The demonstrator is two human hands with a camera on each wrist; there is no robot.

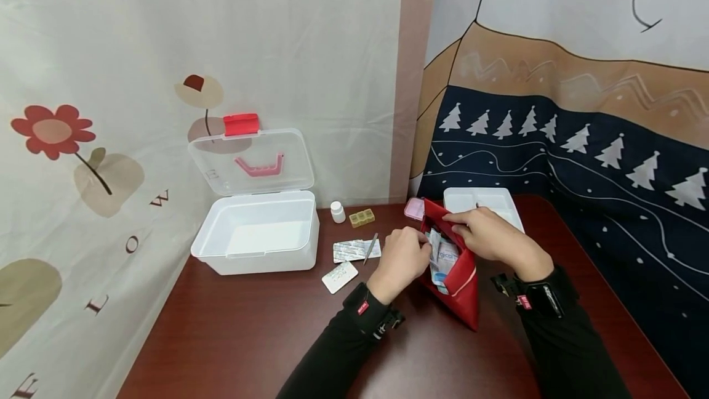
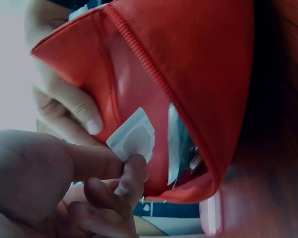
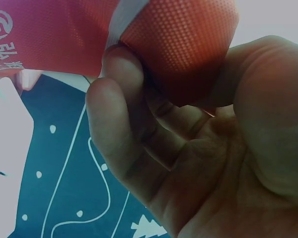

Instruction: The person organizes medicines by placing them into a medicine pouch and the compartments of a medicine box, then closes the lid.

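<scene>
My left hand pinches a small white paper packet between thumb and fingers, at the unzipped mouth of a red zip pouch. With curled fingers, my right hand grips the pouch's far right edge and keeps the mouth spread. White lettering shows on the pouch's outer face in the right wrist view. Inside it, a white and blue printed packet is partly visible; the lower contents are hidden by the red fabric.
An open-lidded translucent box stands at left. Between box and pouch lie a white bottle, a yellowish pill organizer, a silver blister pack, tweezers and a white rounded card. Behind the pouch are a pink case and white tray.
</scene>
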